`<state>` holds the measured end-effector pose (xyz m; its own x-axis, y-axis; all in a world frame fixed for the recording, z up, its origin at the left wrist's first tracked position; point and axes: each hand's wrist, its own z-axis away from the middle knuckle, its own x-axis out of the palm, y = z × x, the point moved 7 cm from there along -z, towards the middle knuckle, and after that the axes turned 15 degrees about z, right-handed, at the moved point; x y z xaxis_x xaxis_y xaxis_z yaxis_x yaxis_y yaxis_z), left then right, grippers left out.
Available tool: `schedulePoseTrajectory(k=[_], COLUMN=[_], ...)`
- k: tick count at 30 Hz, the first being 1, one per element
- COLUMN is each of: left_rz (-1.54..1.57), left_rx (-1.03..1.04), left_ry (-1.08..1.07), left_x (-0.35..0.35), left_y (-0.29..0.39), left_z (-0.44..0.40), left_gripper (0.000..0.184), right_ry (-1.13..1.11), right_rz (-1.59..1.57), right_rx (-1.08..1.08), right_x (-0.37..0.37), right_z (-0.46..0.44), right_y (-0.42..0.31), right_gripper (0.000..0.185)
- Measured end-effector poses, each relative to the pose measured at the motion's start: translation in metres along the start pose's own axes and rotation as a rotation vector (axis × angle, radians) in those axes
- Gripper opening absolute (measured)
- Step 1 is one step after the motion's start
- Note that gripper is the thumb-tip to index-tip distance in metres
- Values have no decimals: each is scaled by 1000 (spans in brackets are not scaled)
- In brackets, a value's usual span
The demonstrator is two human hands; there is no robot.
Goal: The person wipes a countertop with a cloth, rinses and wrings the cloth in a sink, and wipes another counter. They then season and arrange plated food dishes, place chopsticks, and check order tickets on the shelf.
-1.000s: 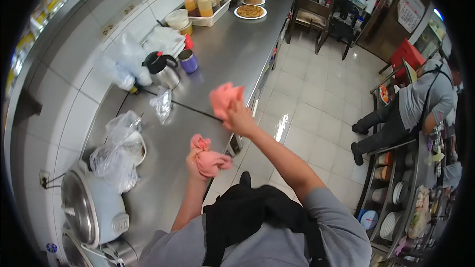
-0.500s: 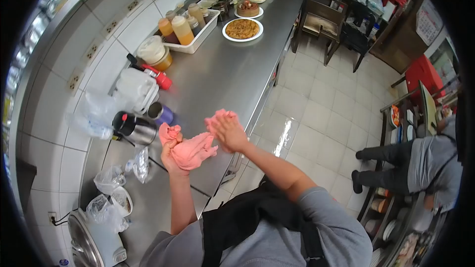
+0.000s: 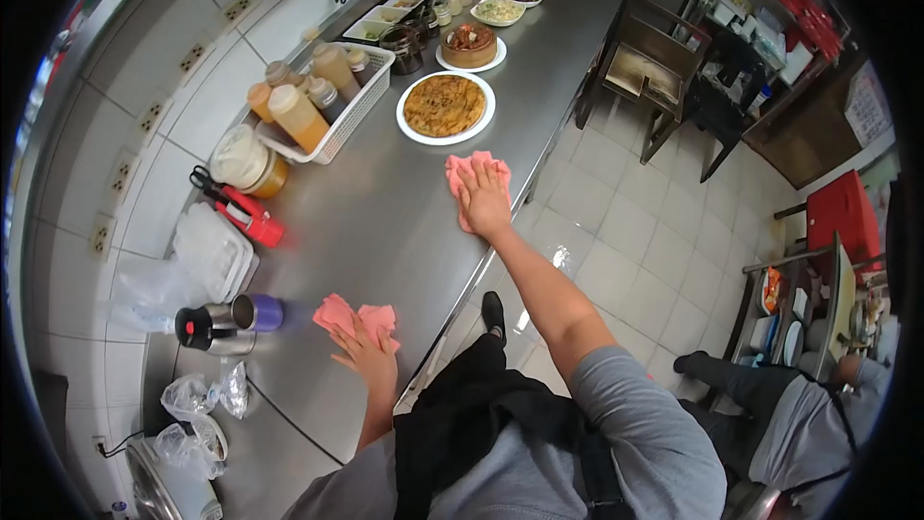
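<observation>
My left hand (image 3: pixel 366 353) lies with fingers spread on a crumpled pink cloth (image 3: pixel 337 314) on the steel counter. Farther along, near the front edge, my right hand (image 3: pixel 487 204) presses flat on a second pink cloth (image 3: pixel 462 171), its fingers stretched out. Just beyond that cloth stands a white plate (image 3: pixel 408 128) with a round browned pancake-like food (image 3: pixel 445 105). To the left of my left hand are a purple cup (image 3: pixel 269 313) and a steel thermos jug (image 3: pixel 223 329).
A white basket (image 3: pixel 358 114) of sauce bottles stands by the wall. Behind the plate are a round brown container of food (image 3: pixel 469 45) and bowls. Plastic bags (image 3: pixel 189 393) lie at left. Another person (image 3: pixel 818 414) is beside the right-hand shelves; chairs (image 3: pixel 647 58) stand beyond the counter.
My right hand has moved forward along the counter with its cloth. My left hand has gone from clutching its cloth to lying spread on it. The view has shifted; the other person leans lower.
</observation>
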<state>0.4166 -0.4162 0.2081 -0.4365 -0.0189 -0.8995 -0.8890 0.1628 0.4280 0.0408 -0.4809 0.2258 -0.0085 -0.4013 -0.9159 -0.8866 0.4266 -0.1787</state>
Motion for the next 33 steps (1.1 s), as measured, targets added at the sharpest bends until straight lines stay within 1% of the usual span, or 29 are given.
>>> schedulePoseTrajectory(k=[2,3,5,7,8,11,14,15,17,20,23,26,28,29,31,33], left_rz=[-7,37,131,278,343,471,578,541,459,330,242,292,261,239,217,213], left_rx=[-46,-76,-142,-68,-28,60,88,96,96,3,-91,-153,-232,-257,-285,-294], left_ry=[-67,-96,-164,-193,-202,-187,-94,-44,53,134,255,412,433,454,503,563], left_x=[0,4,15,31,37,65,85,87,87,97,96,102,113,119,128,135], left_y=[38,54,84,114,128,161,185,194,207,199,215,232,247,254,271,291], left_z=[-37,-58,-96,-130,-148,-182,-195,-198,-196,-196,-193,-184,-179,-173,-163,-155], left_gripper=[63,63,65,69,71,69,63,60,55,49,46,45,46,46,44,40], right_ry=[17,27,-21,-45,-12,52,73,74,43,30,32,15,25,33,-21,5], right_rz=[-22,-40,-4,32,56,79,80,128,121,137,122,150,144,134,128,488], right_rx=[44,61,76,91,97,122,116,104,109,88,43,-59,-135,-160,-164,-205], right_x=[4,10,12,18,21,23,32,45,50,65,93,108,118,120,133,162], right_z=[-31,-43,-70,-94,-109,-142,-186,-204,-243,-301,-361,-407,-435,-448,-473,-501], right_y=[35,52,83,116,134,180,219,236,261,283,295,303,311,322,358,412], right_gripper=[43,42,42,42,42,41,40,41,42,43,43,43,42,42,46,46])
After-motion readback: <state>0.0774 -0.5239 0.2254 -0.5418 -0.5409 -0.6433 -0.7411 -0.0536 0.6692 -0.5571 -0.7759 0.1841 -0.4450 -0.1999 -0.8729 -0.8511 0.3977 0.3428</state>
